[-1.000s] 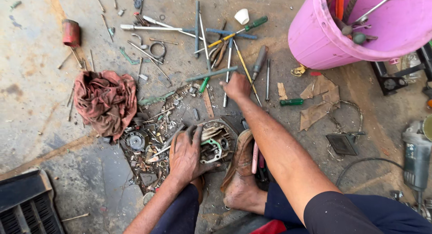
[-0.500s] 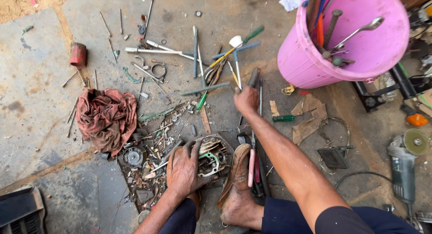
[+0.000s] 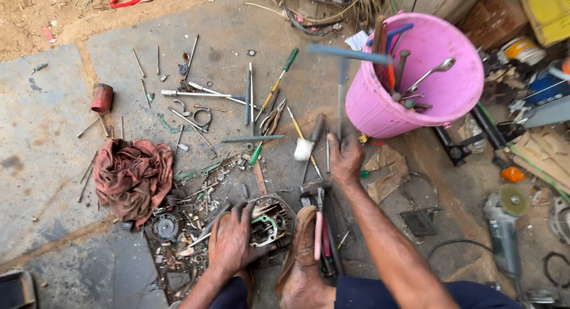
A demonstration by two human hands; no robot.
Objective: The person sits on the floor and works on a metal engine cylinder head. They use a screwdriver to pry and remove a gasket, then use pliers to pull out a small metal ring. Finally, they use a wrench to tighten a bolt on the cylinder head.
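Pink bucket (image 3: 380, 110) of tools stands on the concrete floor (image 3: 47, 143), upper right. Red rag (image 3: 132, 175) lies left. Left hand (image 3: 233, 238), fingers spread flat, presses on a metal engine part (image 3: 270, 221) beside the foot. Right hand (image 3: 345, 157), fingers closed, grips a blurred T-handle wrench (image 3: 343, 77), raised just beside the bucket.
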